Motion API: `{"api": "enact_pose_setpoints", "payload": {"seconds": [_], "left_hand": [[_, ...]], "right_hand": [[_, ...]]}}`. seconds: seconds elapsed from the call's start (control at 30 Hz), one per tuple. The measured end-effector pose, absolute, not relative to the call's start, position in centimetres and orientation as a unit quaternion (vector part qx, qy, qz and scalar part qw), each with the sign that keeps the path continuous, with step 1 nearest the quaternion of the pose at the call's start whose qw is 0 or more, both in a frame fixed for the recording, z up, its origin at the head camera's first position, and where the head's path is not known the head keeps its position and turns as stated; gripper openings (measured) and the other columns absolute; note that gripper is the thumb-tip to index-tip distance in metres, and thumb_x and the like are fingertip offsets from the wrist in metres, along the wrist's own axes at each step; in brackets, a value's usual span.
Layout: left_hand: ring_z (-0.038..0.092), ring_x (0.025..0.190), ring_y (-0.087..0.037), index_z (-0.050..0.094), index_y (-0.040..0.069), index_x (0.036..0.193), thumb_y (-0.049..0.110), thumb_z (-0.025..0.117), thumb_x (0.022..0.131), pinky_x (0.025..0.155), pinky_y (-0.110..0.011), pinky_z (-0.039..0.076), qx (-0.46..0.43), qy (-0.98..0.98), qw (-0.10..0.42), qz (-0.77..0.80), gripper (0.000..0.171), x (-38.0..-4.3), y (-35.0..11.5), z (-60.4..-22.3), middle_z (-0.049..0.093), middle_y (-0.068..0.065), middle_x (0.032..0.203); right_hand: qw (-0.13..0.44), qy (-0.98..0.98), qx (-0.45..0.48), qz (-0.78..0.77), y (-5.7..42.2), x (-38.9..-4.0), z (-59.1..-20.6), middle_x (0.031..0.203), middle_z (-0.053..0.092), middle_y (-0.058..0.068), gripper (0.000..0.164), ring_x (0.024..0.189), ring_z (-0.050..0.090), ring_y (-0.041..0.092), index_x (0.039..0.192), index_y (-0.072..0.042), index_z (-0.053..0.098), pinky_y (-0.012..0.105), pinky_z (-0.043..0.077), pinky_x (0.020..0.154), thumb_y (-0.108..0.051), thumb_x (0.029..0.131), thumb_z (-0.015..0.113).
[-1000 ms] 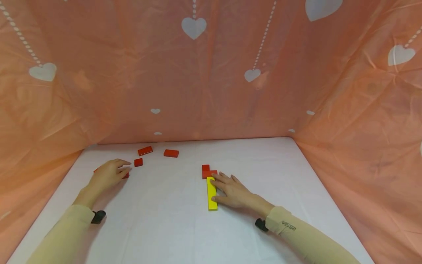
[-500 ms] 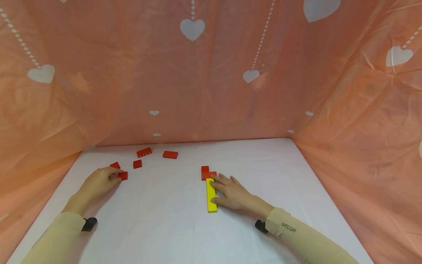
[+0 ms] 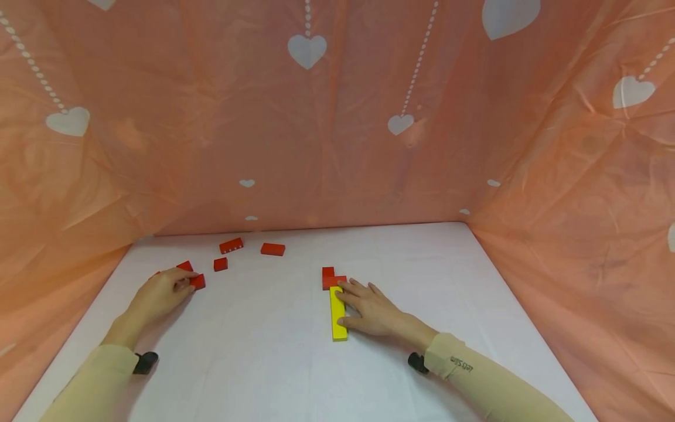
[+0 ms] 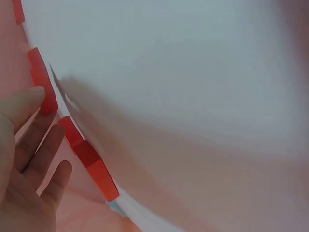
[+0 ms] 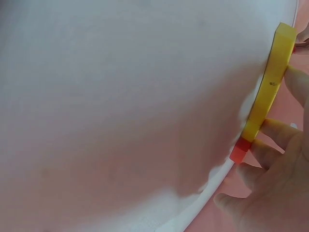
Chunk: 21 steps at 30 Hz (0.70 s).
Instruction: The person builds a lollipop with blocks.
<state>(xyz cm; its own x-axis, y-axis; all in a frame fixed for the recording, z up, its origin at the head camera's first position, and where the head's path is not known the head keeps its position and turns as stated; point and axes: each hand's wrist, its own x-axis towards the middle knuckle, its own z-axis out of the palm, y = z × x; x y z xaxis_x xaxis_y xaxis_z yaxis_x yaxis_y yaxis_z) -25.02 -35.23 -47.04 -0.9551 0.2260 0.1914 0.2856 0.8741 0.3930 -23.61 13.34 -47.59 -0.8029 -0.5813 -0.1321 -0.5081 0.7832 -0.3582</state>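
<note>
My left hand [image 3: 160, 293] pinches a small red block [image 3: 198, 282] on the left of the table, thumb and index finger at its near end. In the left wrist view the thumb lies against this red block [image 4: 47, 99], and the other fingers are spread below it. Another red block [image 3: 184, 266] lies just beyond these fingers, and one more is mostly covered by the hand. Right of centre, my right hand [image 3: 373, 310] rests with spread fingers on a long yellow block [image 3: 338, 328]. The yellow block's far end meets a red block [image 3: 328, 282], behind which sits a smaller red block [image 3: 328, 271].
Farther back lie a red block with white dots [image 3: 231, 245], a plain red block [image 3: 272, 249] and a small red cube [image 3: 220, 264]. The white tabletop [image 3: 253, 351] is bounded by a pink curtain [image 3: 337, 146] with white hearts at the back and sides.
My left hand has drawn slightly back and left, and its thumb and finger have closed on the red block. The right hand stays on the yellow block.
</note>
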Motion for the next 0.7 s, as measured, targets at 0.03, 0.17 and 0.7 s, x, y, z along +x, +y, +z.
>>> {"api": "enact_pose_setpoints", "payload": {"seconds": [0.03,0.17,0.7], "left_hand": [[0.065,0.103,-0.047,0.072,-0.006,0.118,0.005,0.072,0.093,0.092,-0.067,0.052,-0.133,-0.965,0.076,-0.215,0.028,-25.0,-35.1,-47.0,0.068,-0.030,0.117],[0.060,0.114,-0.054,0.070,-0.005,0.121,0.006,0.073,0.093,0.097,-0.072,0.046,-0.127,-0.962,0.090,-0.226,0.030,-25.2,-34.2,-46.9,0.066,-0.032,0.121],[0.044,0.138,-0.049,0.063,0.003,0.139,0.015,0.066,0.102,0.109,-0.069,0.041,-0.115,-0.946,0.063,-0.296,0.039,-26.5,-28.0,-46.3,0.054,-0.026,0.146]], "right_hand": [[0.119,0.937,-0.291,-0.155,13.3,-23.6,-47.6,0.169,0.033,0.005,0.068,0.158,0.021,0.028,0.158,-0.016,0.047,0.062,0.016,0.126,-0.049,0.100,0.064],[0.118,0.937,-0.290,-0.154,13.4,-23.6,-47.7,0.168,0.033,0.005,0.069,0.158,0.022,0.029,0.157,-0.016,0.048,0.062,0.017,0.126,-0.049,0.100,0.065],[0.123,0.938,-0.291,-0.146,13.2,-23.5,-47.4,0.169,0.032,0.005,0.069,0.159,0.021,0.028,0.158,-0.017,0.046,0.061,0.015,0.126,-0.049,0.100,0.064]]}}
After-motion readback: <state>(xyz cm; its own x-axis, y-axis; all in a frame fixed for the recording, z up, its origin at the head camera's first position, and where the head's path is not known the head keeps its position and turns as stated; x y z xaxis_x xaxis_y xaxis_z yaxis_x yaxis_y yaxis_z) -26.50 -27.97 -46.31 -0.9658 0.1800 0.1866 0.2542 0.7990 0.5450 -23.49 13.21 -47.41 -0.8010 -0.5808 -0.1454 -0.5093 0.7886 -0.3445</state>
